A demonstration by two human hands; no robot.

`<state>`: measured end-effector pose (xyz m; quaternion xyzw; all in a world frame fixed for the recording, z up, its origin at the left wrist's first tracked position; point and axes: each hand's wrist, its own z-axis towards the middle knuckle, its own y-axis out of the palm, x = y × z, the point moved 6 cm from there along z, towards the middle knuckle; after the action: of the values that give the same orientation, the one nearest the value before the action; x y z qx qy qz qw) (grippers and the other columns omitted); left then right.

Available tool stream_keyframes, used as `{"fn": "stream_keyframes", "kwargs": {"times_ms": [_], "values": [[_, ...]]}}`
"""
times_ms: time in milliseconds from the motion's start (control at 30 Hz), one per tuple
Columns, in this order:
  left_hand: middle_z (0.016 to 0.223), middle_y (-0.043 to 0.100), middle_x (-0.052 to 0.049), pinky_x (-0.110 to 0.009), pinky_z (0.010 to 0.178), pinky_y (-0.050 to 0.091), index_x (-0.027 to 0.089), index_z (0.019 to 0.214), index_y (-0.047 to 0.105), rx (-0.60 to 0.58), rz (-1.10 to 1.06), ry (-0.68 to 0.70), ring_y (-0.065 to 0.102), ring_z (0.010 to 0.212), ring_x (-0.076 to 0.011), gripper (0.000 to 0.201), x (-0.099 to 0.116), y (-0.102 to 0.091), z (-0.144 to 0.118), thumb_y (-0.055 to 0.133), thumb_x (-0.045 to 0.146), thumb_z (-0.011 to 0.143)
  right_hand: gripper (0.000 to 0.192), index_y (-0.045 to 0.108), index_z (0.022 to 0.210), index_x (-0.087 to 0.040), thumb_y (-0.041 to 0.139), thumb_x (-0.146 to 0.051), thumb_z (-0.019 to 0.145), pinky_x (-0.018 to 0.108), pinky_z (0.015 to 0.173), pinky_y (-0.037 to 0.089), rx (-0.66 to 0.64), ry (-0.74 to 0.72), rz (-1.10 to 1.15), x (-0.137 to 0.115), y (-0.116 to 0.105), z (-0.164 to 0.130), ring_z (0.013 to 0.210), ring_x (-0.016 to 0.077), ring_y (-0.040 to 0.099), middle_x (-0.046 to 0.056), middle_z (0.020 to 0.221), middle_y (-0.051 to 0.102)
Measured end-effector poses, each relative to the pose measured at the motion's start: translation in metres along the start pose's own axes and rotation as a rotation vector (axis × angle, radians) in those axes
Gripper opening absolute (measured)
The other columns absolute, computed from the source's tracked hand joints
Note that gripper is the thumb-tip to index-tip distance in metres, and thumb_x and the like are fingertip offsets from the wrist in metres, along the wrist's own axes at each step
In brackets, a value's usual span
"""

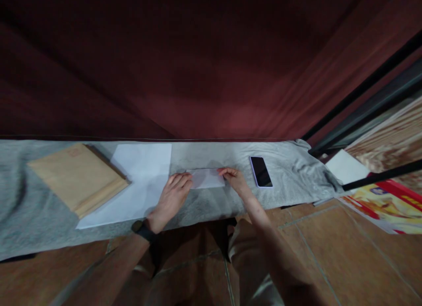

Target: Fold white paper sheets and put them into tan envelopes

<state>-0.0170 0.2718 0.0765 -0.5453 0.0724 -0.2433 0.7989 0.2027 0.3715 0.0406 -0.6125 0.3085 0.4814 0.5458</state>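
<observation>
While both wrists angle inward, flat open fingers press the folded paper ends.

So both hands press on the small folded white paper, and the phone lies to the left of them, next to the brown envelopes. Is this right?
Not quite. In the head view the phone lies to the right of the hands, apart from the brown envelopes. Left hand and right hand do press the folded paper.
</observation>
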Motion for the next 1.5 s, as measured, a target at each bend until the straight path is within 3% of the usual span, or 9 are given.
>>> {"fn": "stream_keyframes", "kwargs": {"times_ms": [133,233,367,500,733,1100,1300,1433,1500], "values": [[0.129,0.068,-0.012,-0.044,0.100,0.050,0.019,0.103,0.068,-0.168,-0.015,-0.002,0.064,0.115,-0.0273,0.031,0.004,0.022,-0.011,0.044,0.006,0.089,0.035,0.077,0.088,-0.021,0.043,-0.015,0.087,0.036,0.094,0.056,0.012,-0.024,-0.154,0.009,0.010,-0.006,0.097,0.0196,0.073,0.003,0.098,0.079],[0.131,0.068,-0.013,-0.045,0.101,0.051,0.018,0.113,0.067,-0.219,-0.035,-0.034,0.065,0.117,-0.0279,0.038,0.004,0.026,-0.014,0.046,0.004,0.084,0.036,0.075,0.112,-0.024,0.044,-0.020,0.096,0.035,0.100,0.055,-0.003,-0.136,-0.228,-0.001,0.032,-0.019,0.109,0.0191,0.071,0.003,0.116,0.076],[0.133,0.067,-0.013,-0.047,0.107,0.048,0.017,0.116,0.068,-0.242,-0.076,-0.071,0.063,0.122,-0.0287,0.044,0.006,0.024,-0.011,0.050,0.005,0.078,0.043,0.057,0.143,-0.020,0.045,-0.033,0.104,0.041,0.119,0.039,-0.125,-0.346,-0.516,-0.017,0.074,-0.046,0.141,0.0210,0.049,0.009,0.151,0.055],[0.143,0.061,-0.014,-0.046,0.114,0.043,0.013,0.135,0.059,-0.205,-0.098,-0.134,0.056,0.133,-0.0271,0.047,0.013,0.035,-0.006,0.047,0.018,0.090,0.056,0.040,0.155,-0.013,0.046,-0.035,0.104,0.046,0.125,0.028,-0.143,-0.403,-0.784,-0.013,0.091,-0.063,0.151,0.0246,0.033,0.013,0.161,0.039],[0.160,0.038,-0.021,-0.049,0.124,0.028,0.005,0.154,0.037,-0.138,-0.004,-0.173,0.031,0.152,-0.0300,0.069,0.019,0.068,-0.012,0.034,0.052,0.102,0.055,0.034,0.158,-0.014,0.039,-0.028,0.104,0.044,0.128,0.018,-0.131,-0.400,-0.897,-0.003,0.087,-0.065,0.153,0.0218,0.029,0.009,0.164,0.033],[0.159,0.038,-0.025,-0.049,0.123,0.030,-0.003,0.151,0.040,-0.128,0.079,-0.324,0.033,0.151,-0.0334,0.070,0.016,0.064,-0.018,0.036,0.047,0.101,0.059,0.030,0.160,-0.014,0.034,-0.041,0.107,0.046,0.126,0.019,-0.111,-0.176,-0.978,0.013,0.046,-0.060,0.153,0.0264,0.027,0.010,0.165,0.029],[0.152,0.051,-0.018,-0.048,0.124,0.028,0.007,0.146,0.049,-0.110,0.067,-0.315,0.040,0.148,-0.0292,0.058,-0.006,0.029,-0.014,0.037,0.039,0.100,0.060,0.032,0.159,-0.015,0.035,-0.043,0.106,0.046,0.125,0.020,-0.169,-0.098,-0.994,0.018,0.036,-0.054,0.153,0.0273,0.027,0.009,0.166,0.028],[0.149,0.053,-0.021,-0.054,0.121,0.029,0.007,0.144,0.050,0.146,0.189,-0.601,0.039,0.146,-0.0342,0.057,-0.088,-0.042,-0.042,0.037,0.039,0.099,0.059,0.034,0.159,-0.019,0.038,-0.042,0.105,0.047,0.124,0.021,-0.218,-0.044,-0.998,0.020,0.034,-0.047,0.153,0.0275,0.026,0.006,0.167,0.029],[0.143,0.056,-0.023,-0.050,0.114,0.039,0.007,0.138,0.055,0.169,0.216,-0.747,0.047,0.139,-0.0345,0.054,-0.130,-0.071,-0.071,0.041,0.039,0.097,0.058,0.035,0.158,-0.021,0.040,-0.042,0.104,0.047,0.123,0.021,-0.225,-0.029,-0.999,0.020,0.034,-0.044,0.153,0.0272,0.025,0.006,0.166,0.030]]}}
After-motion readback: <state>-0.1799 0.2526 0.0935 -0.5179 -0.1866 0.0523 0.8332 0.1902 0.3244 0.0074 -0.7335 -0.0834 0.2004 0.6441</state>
